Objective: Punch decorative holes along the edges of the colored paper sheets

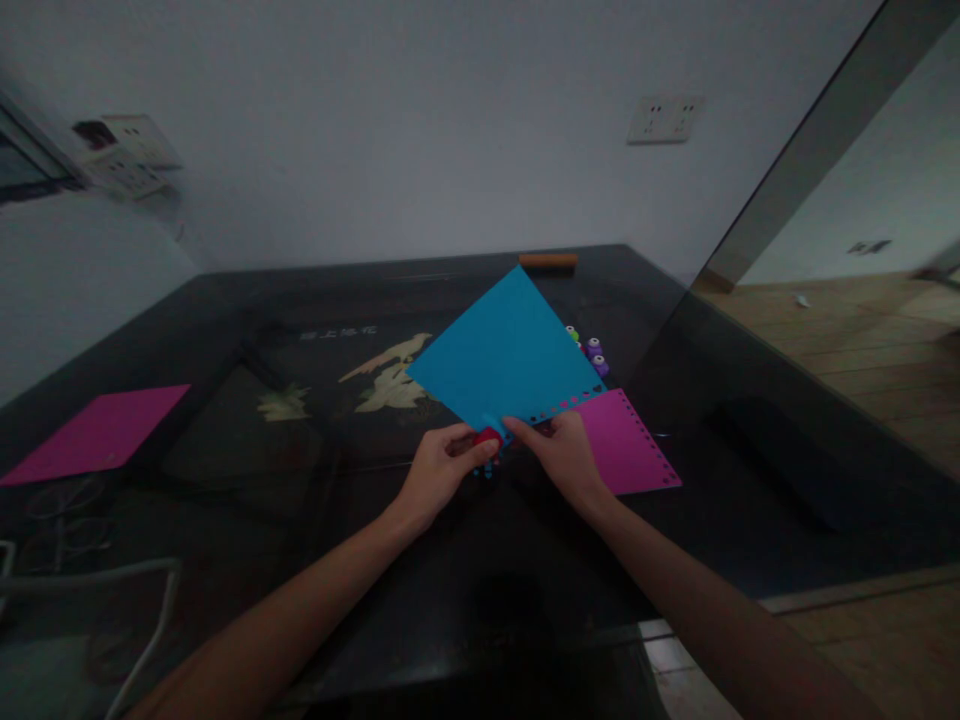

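My left hand (444,468) is closed around a small red craft punch (487,441), its thumb on top. The punch sits at the near edge of a blue sheet of paper (510,345). Small shaped holes run along that edge up to the right corner. My right hand (561,452) pinches the same edge just right of the punch. A few blue paper bits (487,472) show below the punch. Partly under the blue sheet and my right hand lies a pink sheet (626,445) with holes along its right edge.
Several green and purple punches (594,348) stand behind the blue sheet on the dark glossy table (405,590). An orange-brown bar (548,261) lies at the back. Another pink sheet (105,432) is far left; a dark flat object (787,455) lies right.
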`<state>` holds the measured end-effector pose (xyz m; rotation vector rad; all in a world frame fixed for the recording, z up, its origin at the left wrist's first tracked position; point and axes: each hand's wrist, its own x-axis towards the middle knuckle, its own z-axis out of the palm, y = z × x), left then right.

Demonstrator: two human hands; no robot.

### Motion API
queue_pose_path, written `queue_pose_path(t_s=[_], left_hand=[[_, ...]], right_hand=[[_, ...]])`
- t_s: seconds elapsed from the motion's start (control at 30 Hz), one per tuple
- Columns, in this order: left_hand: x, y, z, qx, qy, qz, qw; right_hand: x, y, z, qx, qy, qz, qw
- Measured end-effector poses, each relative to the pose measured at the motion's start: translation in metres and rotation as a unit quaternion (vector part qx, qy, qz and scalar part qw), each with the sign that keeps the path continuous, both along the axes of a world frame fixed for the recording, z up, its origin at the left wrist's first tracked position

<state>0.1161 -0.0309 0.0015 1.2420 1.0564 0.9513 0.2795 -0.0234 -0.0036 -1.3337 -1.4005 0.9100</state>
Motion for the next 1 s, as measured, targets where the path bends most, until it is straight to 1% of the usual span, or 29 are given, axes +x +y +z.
queue_pose_path(t_s=[0.13, 0.27, 0.57, 0.83, 1.0], left_hand=[[-0.0007, 0.0006, 0.0007, -0.004, 0.008, -0.004, 1.0], [-0.0008, 0.0006, 0.0019, -0.009, 0.003, -0.01, 1.0], [-0.0019, 0.0018, 0.0022, -0.026, 0.006, -0.01, 1.0], [-0.0003, 0.0013, 0.003, -0.037, -0.02, -0.018, 0.999], [-0.0007, 0.001, 0.0039, -0.033, -0.017, -0.021, 0.999]], right_hand=[[-0.0007, 0.0016, -0.0025, 0.011, 0.027, 0.008, 1.0], [0.0, 0.0021, -0.0041, 0.001, 0.024, 0.008, 1.0], [0.0011, 0.0015, 0.002, -0.005, 0.014, 0.008, 1.0], [0.0017, 0.001, 0.0026, -0.013, 0.018, 0.014, 1.0], [0.0015, 0.0008, 0.0029, -0.011, 0.015, 0.019, 1.0]])
